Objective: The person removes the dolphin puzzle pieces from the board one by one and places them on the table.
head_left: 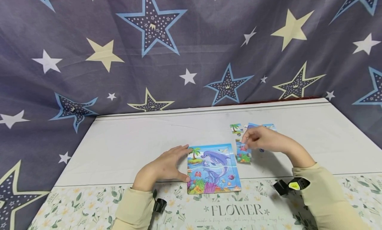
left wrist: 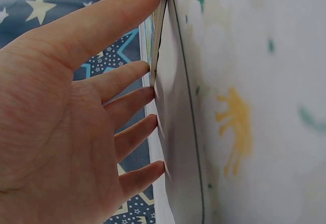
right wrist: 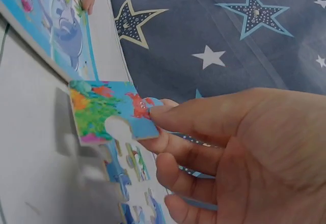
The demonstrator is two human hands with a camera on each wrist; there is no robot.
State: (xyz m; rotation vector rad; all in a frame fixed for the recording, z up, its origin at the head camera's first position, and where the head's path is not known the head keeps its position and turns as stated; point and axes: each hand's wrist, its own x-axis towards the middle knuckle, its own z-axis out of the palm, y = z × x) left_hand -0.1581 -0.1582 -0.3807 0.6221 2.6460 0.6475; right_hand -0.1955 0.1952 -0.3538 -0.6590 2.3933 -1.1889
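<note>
A square puzzle board (head_left: 219,168) with a dolphin picture lies on the table. My left hand (head_left: 165,165) is at its left side, fingers spread and fairly straight; the thumb touches the lower left edge and the fingertips reach the upper left corner. In the left wrist view the palm (left wrist: 56,137) faces the board's thin edge. To the right of the board, my right hand (head_left: 265,139) pinches a puzzle piece (right wrist: 99,107) between thumb and fingers. A red crab and green coral are printed on that piece, which is held above the tabletop.
Several loose puzzle pieces (head_left: 235,128) lie behind and under the right hand, some partly hidden by it. The tablecloth (head_left: 134,134) is white, with a floral front strip (head_left: 89,203). A star-patterned curtain (head_left: 167,67) hangs behind the table and at its sides.
</note>
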